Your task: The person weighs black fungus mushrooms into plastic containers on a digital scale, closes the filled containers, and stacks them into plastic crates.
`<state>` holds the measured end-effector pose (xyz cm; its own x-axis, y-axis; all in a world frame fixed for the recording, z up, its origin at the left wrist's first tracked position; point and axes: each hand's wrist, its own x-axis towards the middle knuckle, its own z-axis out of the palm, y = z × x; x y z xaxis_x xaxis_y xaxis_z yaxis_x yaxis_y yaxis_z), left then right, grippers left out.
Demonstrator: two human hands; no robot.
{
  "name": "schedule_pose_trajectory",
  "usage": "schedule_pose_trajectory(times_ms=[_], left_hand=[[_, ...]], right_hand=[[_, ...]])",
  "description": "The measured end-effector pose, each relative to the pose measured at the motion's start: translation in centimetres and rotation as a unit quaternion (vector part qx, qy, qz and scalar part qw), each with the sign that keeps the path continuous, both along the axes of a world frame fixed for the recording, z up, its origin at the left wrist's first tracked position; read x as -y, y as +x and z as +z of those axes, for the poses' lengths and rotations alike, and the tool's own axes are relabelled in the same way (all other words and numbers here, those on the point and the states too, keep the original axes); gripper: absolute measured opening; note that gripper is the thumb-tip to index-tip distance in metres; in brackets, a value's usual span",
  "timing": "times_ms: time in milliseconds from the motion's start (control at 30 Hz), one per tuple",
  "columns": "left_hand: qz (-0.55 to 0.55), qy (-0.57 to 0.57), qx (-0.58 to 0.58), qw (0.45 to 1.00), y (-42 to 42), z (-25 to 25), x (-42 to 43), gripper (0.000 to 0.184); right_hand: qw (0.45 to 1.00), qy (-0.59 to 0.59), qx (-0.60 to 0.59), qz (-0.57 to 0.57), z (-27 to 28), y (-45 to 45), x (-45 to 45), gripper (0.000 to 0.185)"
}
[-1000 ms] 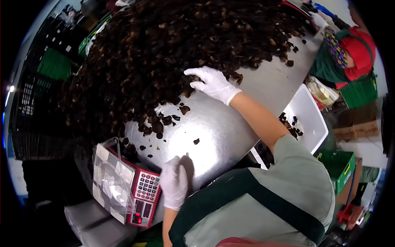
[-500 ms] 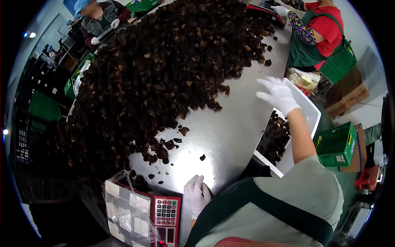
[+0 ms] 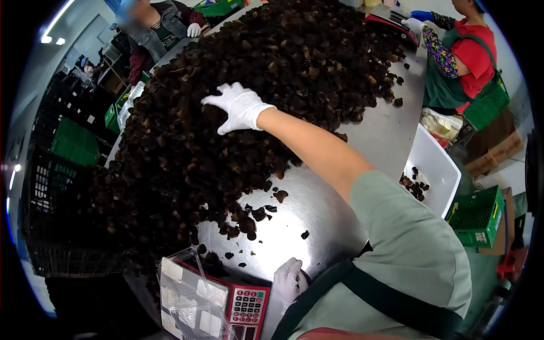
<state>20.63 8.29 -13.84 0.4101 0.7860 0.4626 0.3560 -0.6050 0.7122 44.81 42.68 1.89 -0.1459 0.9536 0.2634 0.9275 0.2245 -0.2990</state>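
Note:
A big heap of dark brown, fungus-like pieces (image 3: 187,136) covers much of the metal table (image 3: 331,218). My right hand (image 3: 237,107), in a white glove, is over the middle of the heap with its fingers spread and nothing held in them. My left hand (image 3: 290,280), also gloved, rests low near the table's front edge with its fingers curled together; whatever they might hold is hidden. Just left of it is a red scale (image 3: 249,306) with a keypad and a clear plastic container (image 3: 195,306) on its plate.
A white tub (image 3: 433,170) with some dark pieces stands right of the table. Beyond it are a green crate (image 3: 476,218) and a person in red (image 3: 479,68) beside another scale (image 3: 391,25). Another person (image 3: 161,34) is across the heap. Black crates (image 3: 45,181) stand left.
My right hand has gone from above the tub's side leftward to over the heap, fingers still apart. My left hand remains low beside the scale. The camera view has shifted.

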Motion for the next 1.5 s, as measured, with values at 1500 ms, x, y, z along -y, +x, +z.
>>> schedule_pose_trajectory(times_ms=[1500], left_hand=[[-0.122,0.092,-0.179,0.972,3.2,2.4,-1.9,0.035]], right_hand=[[0.971,0.035,-0.187,0.144,-11.4,-3.6,18.8,0.016]])
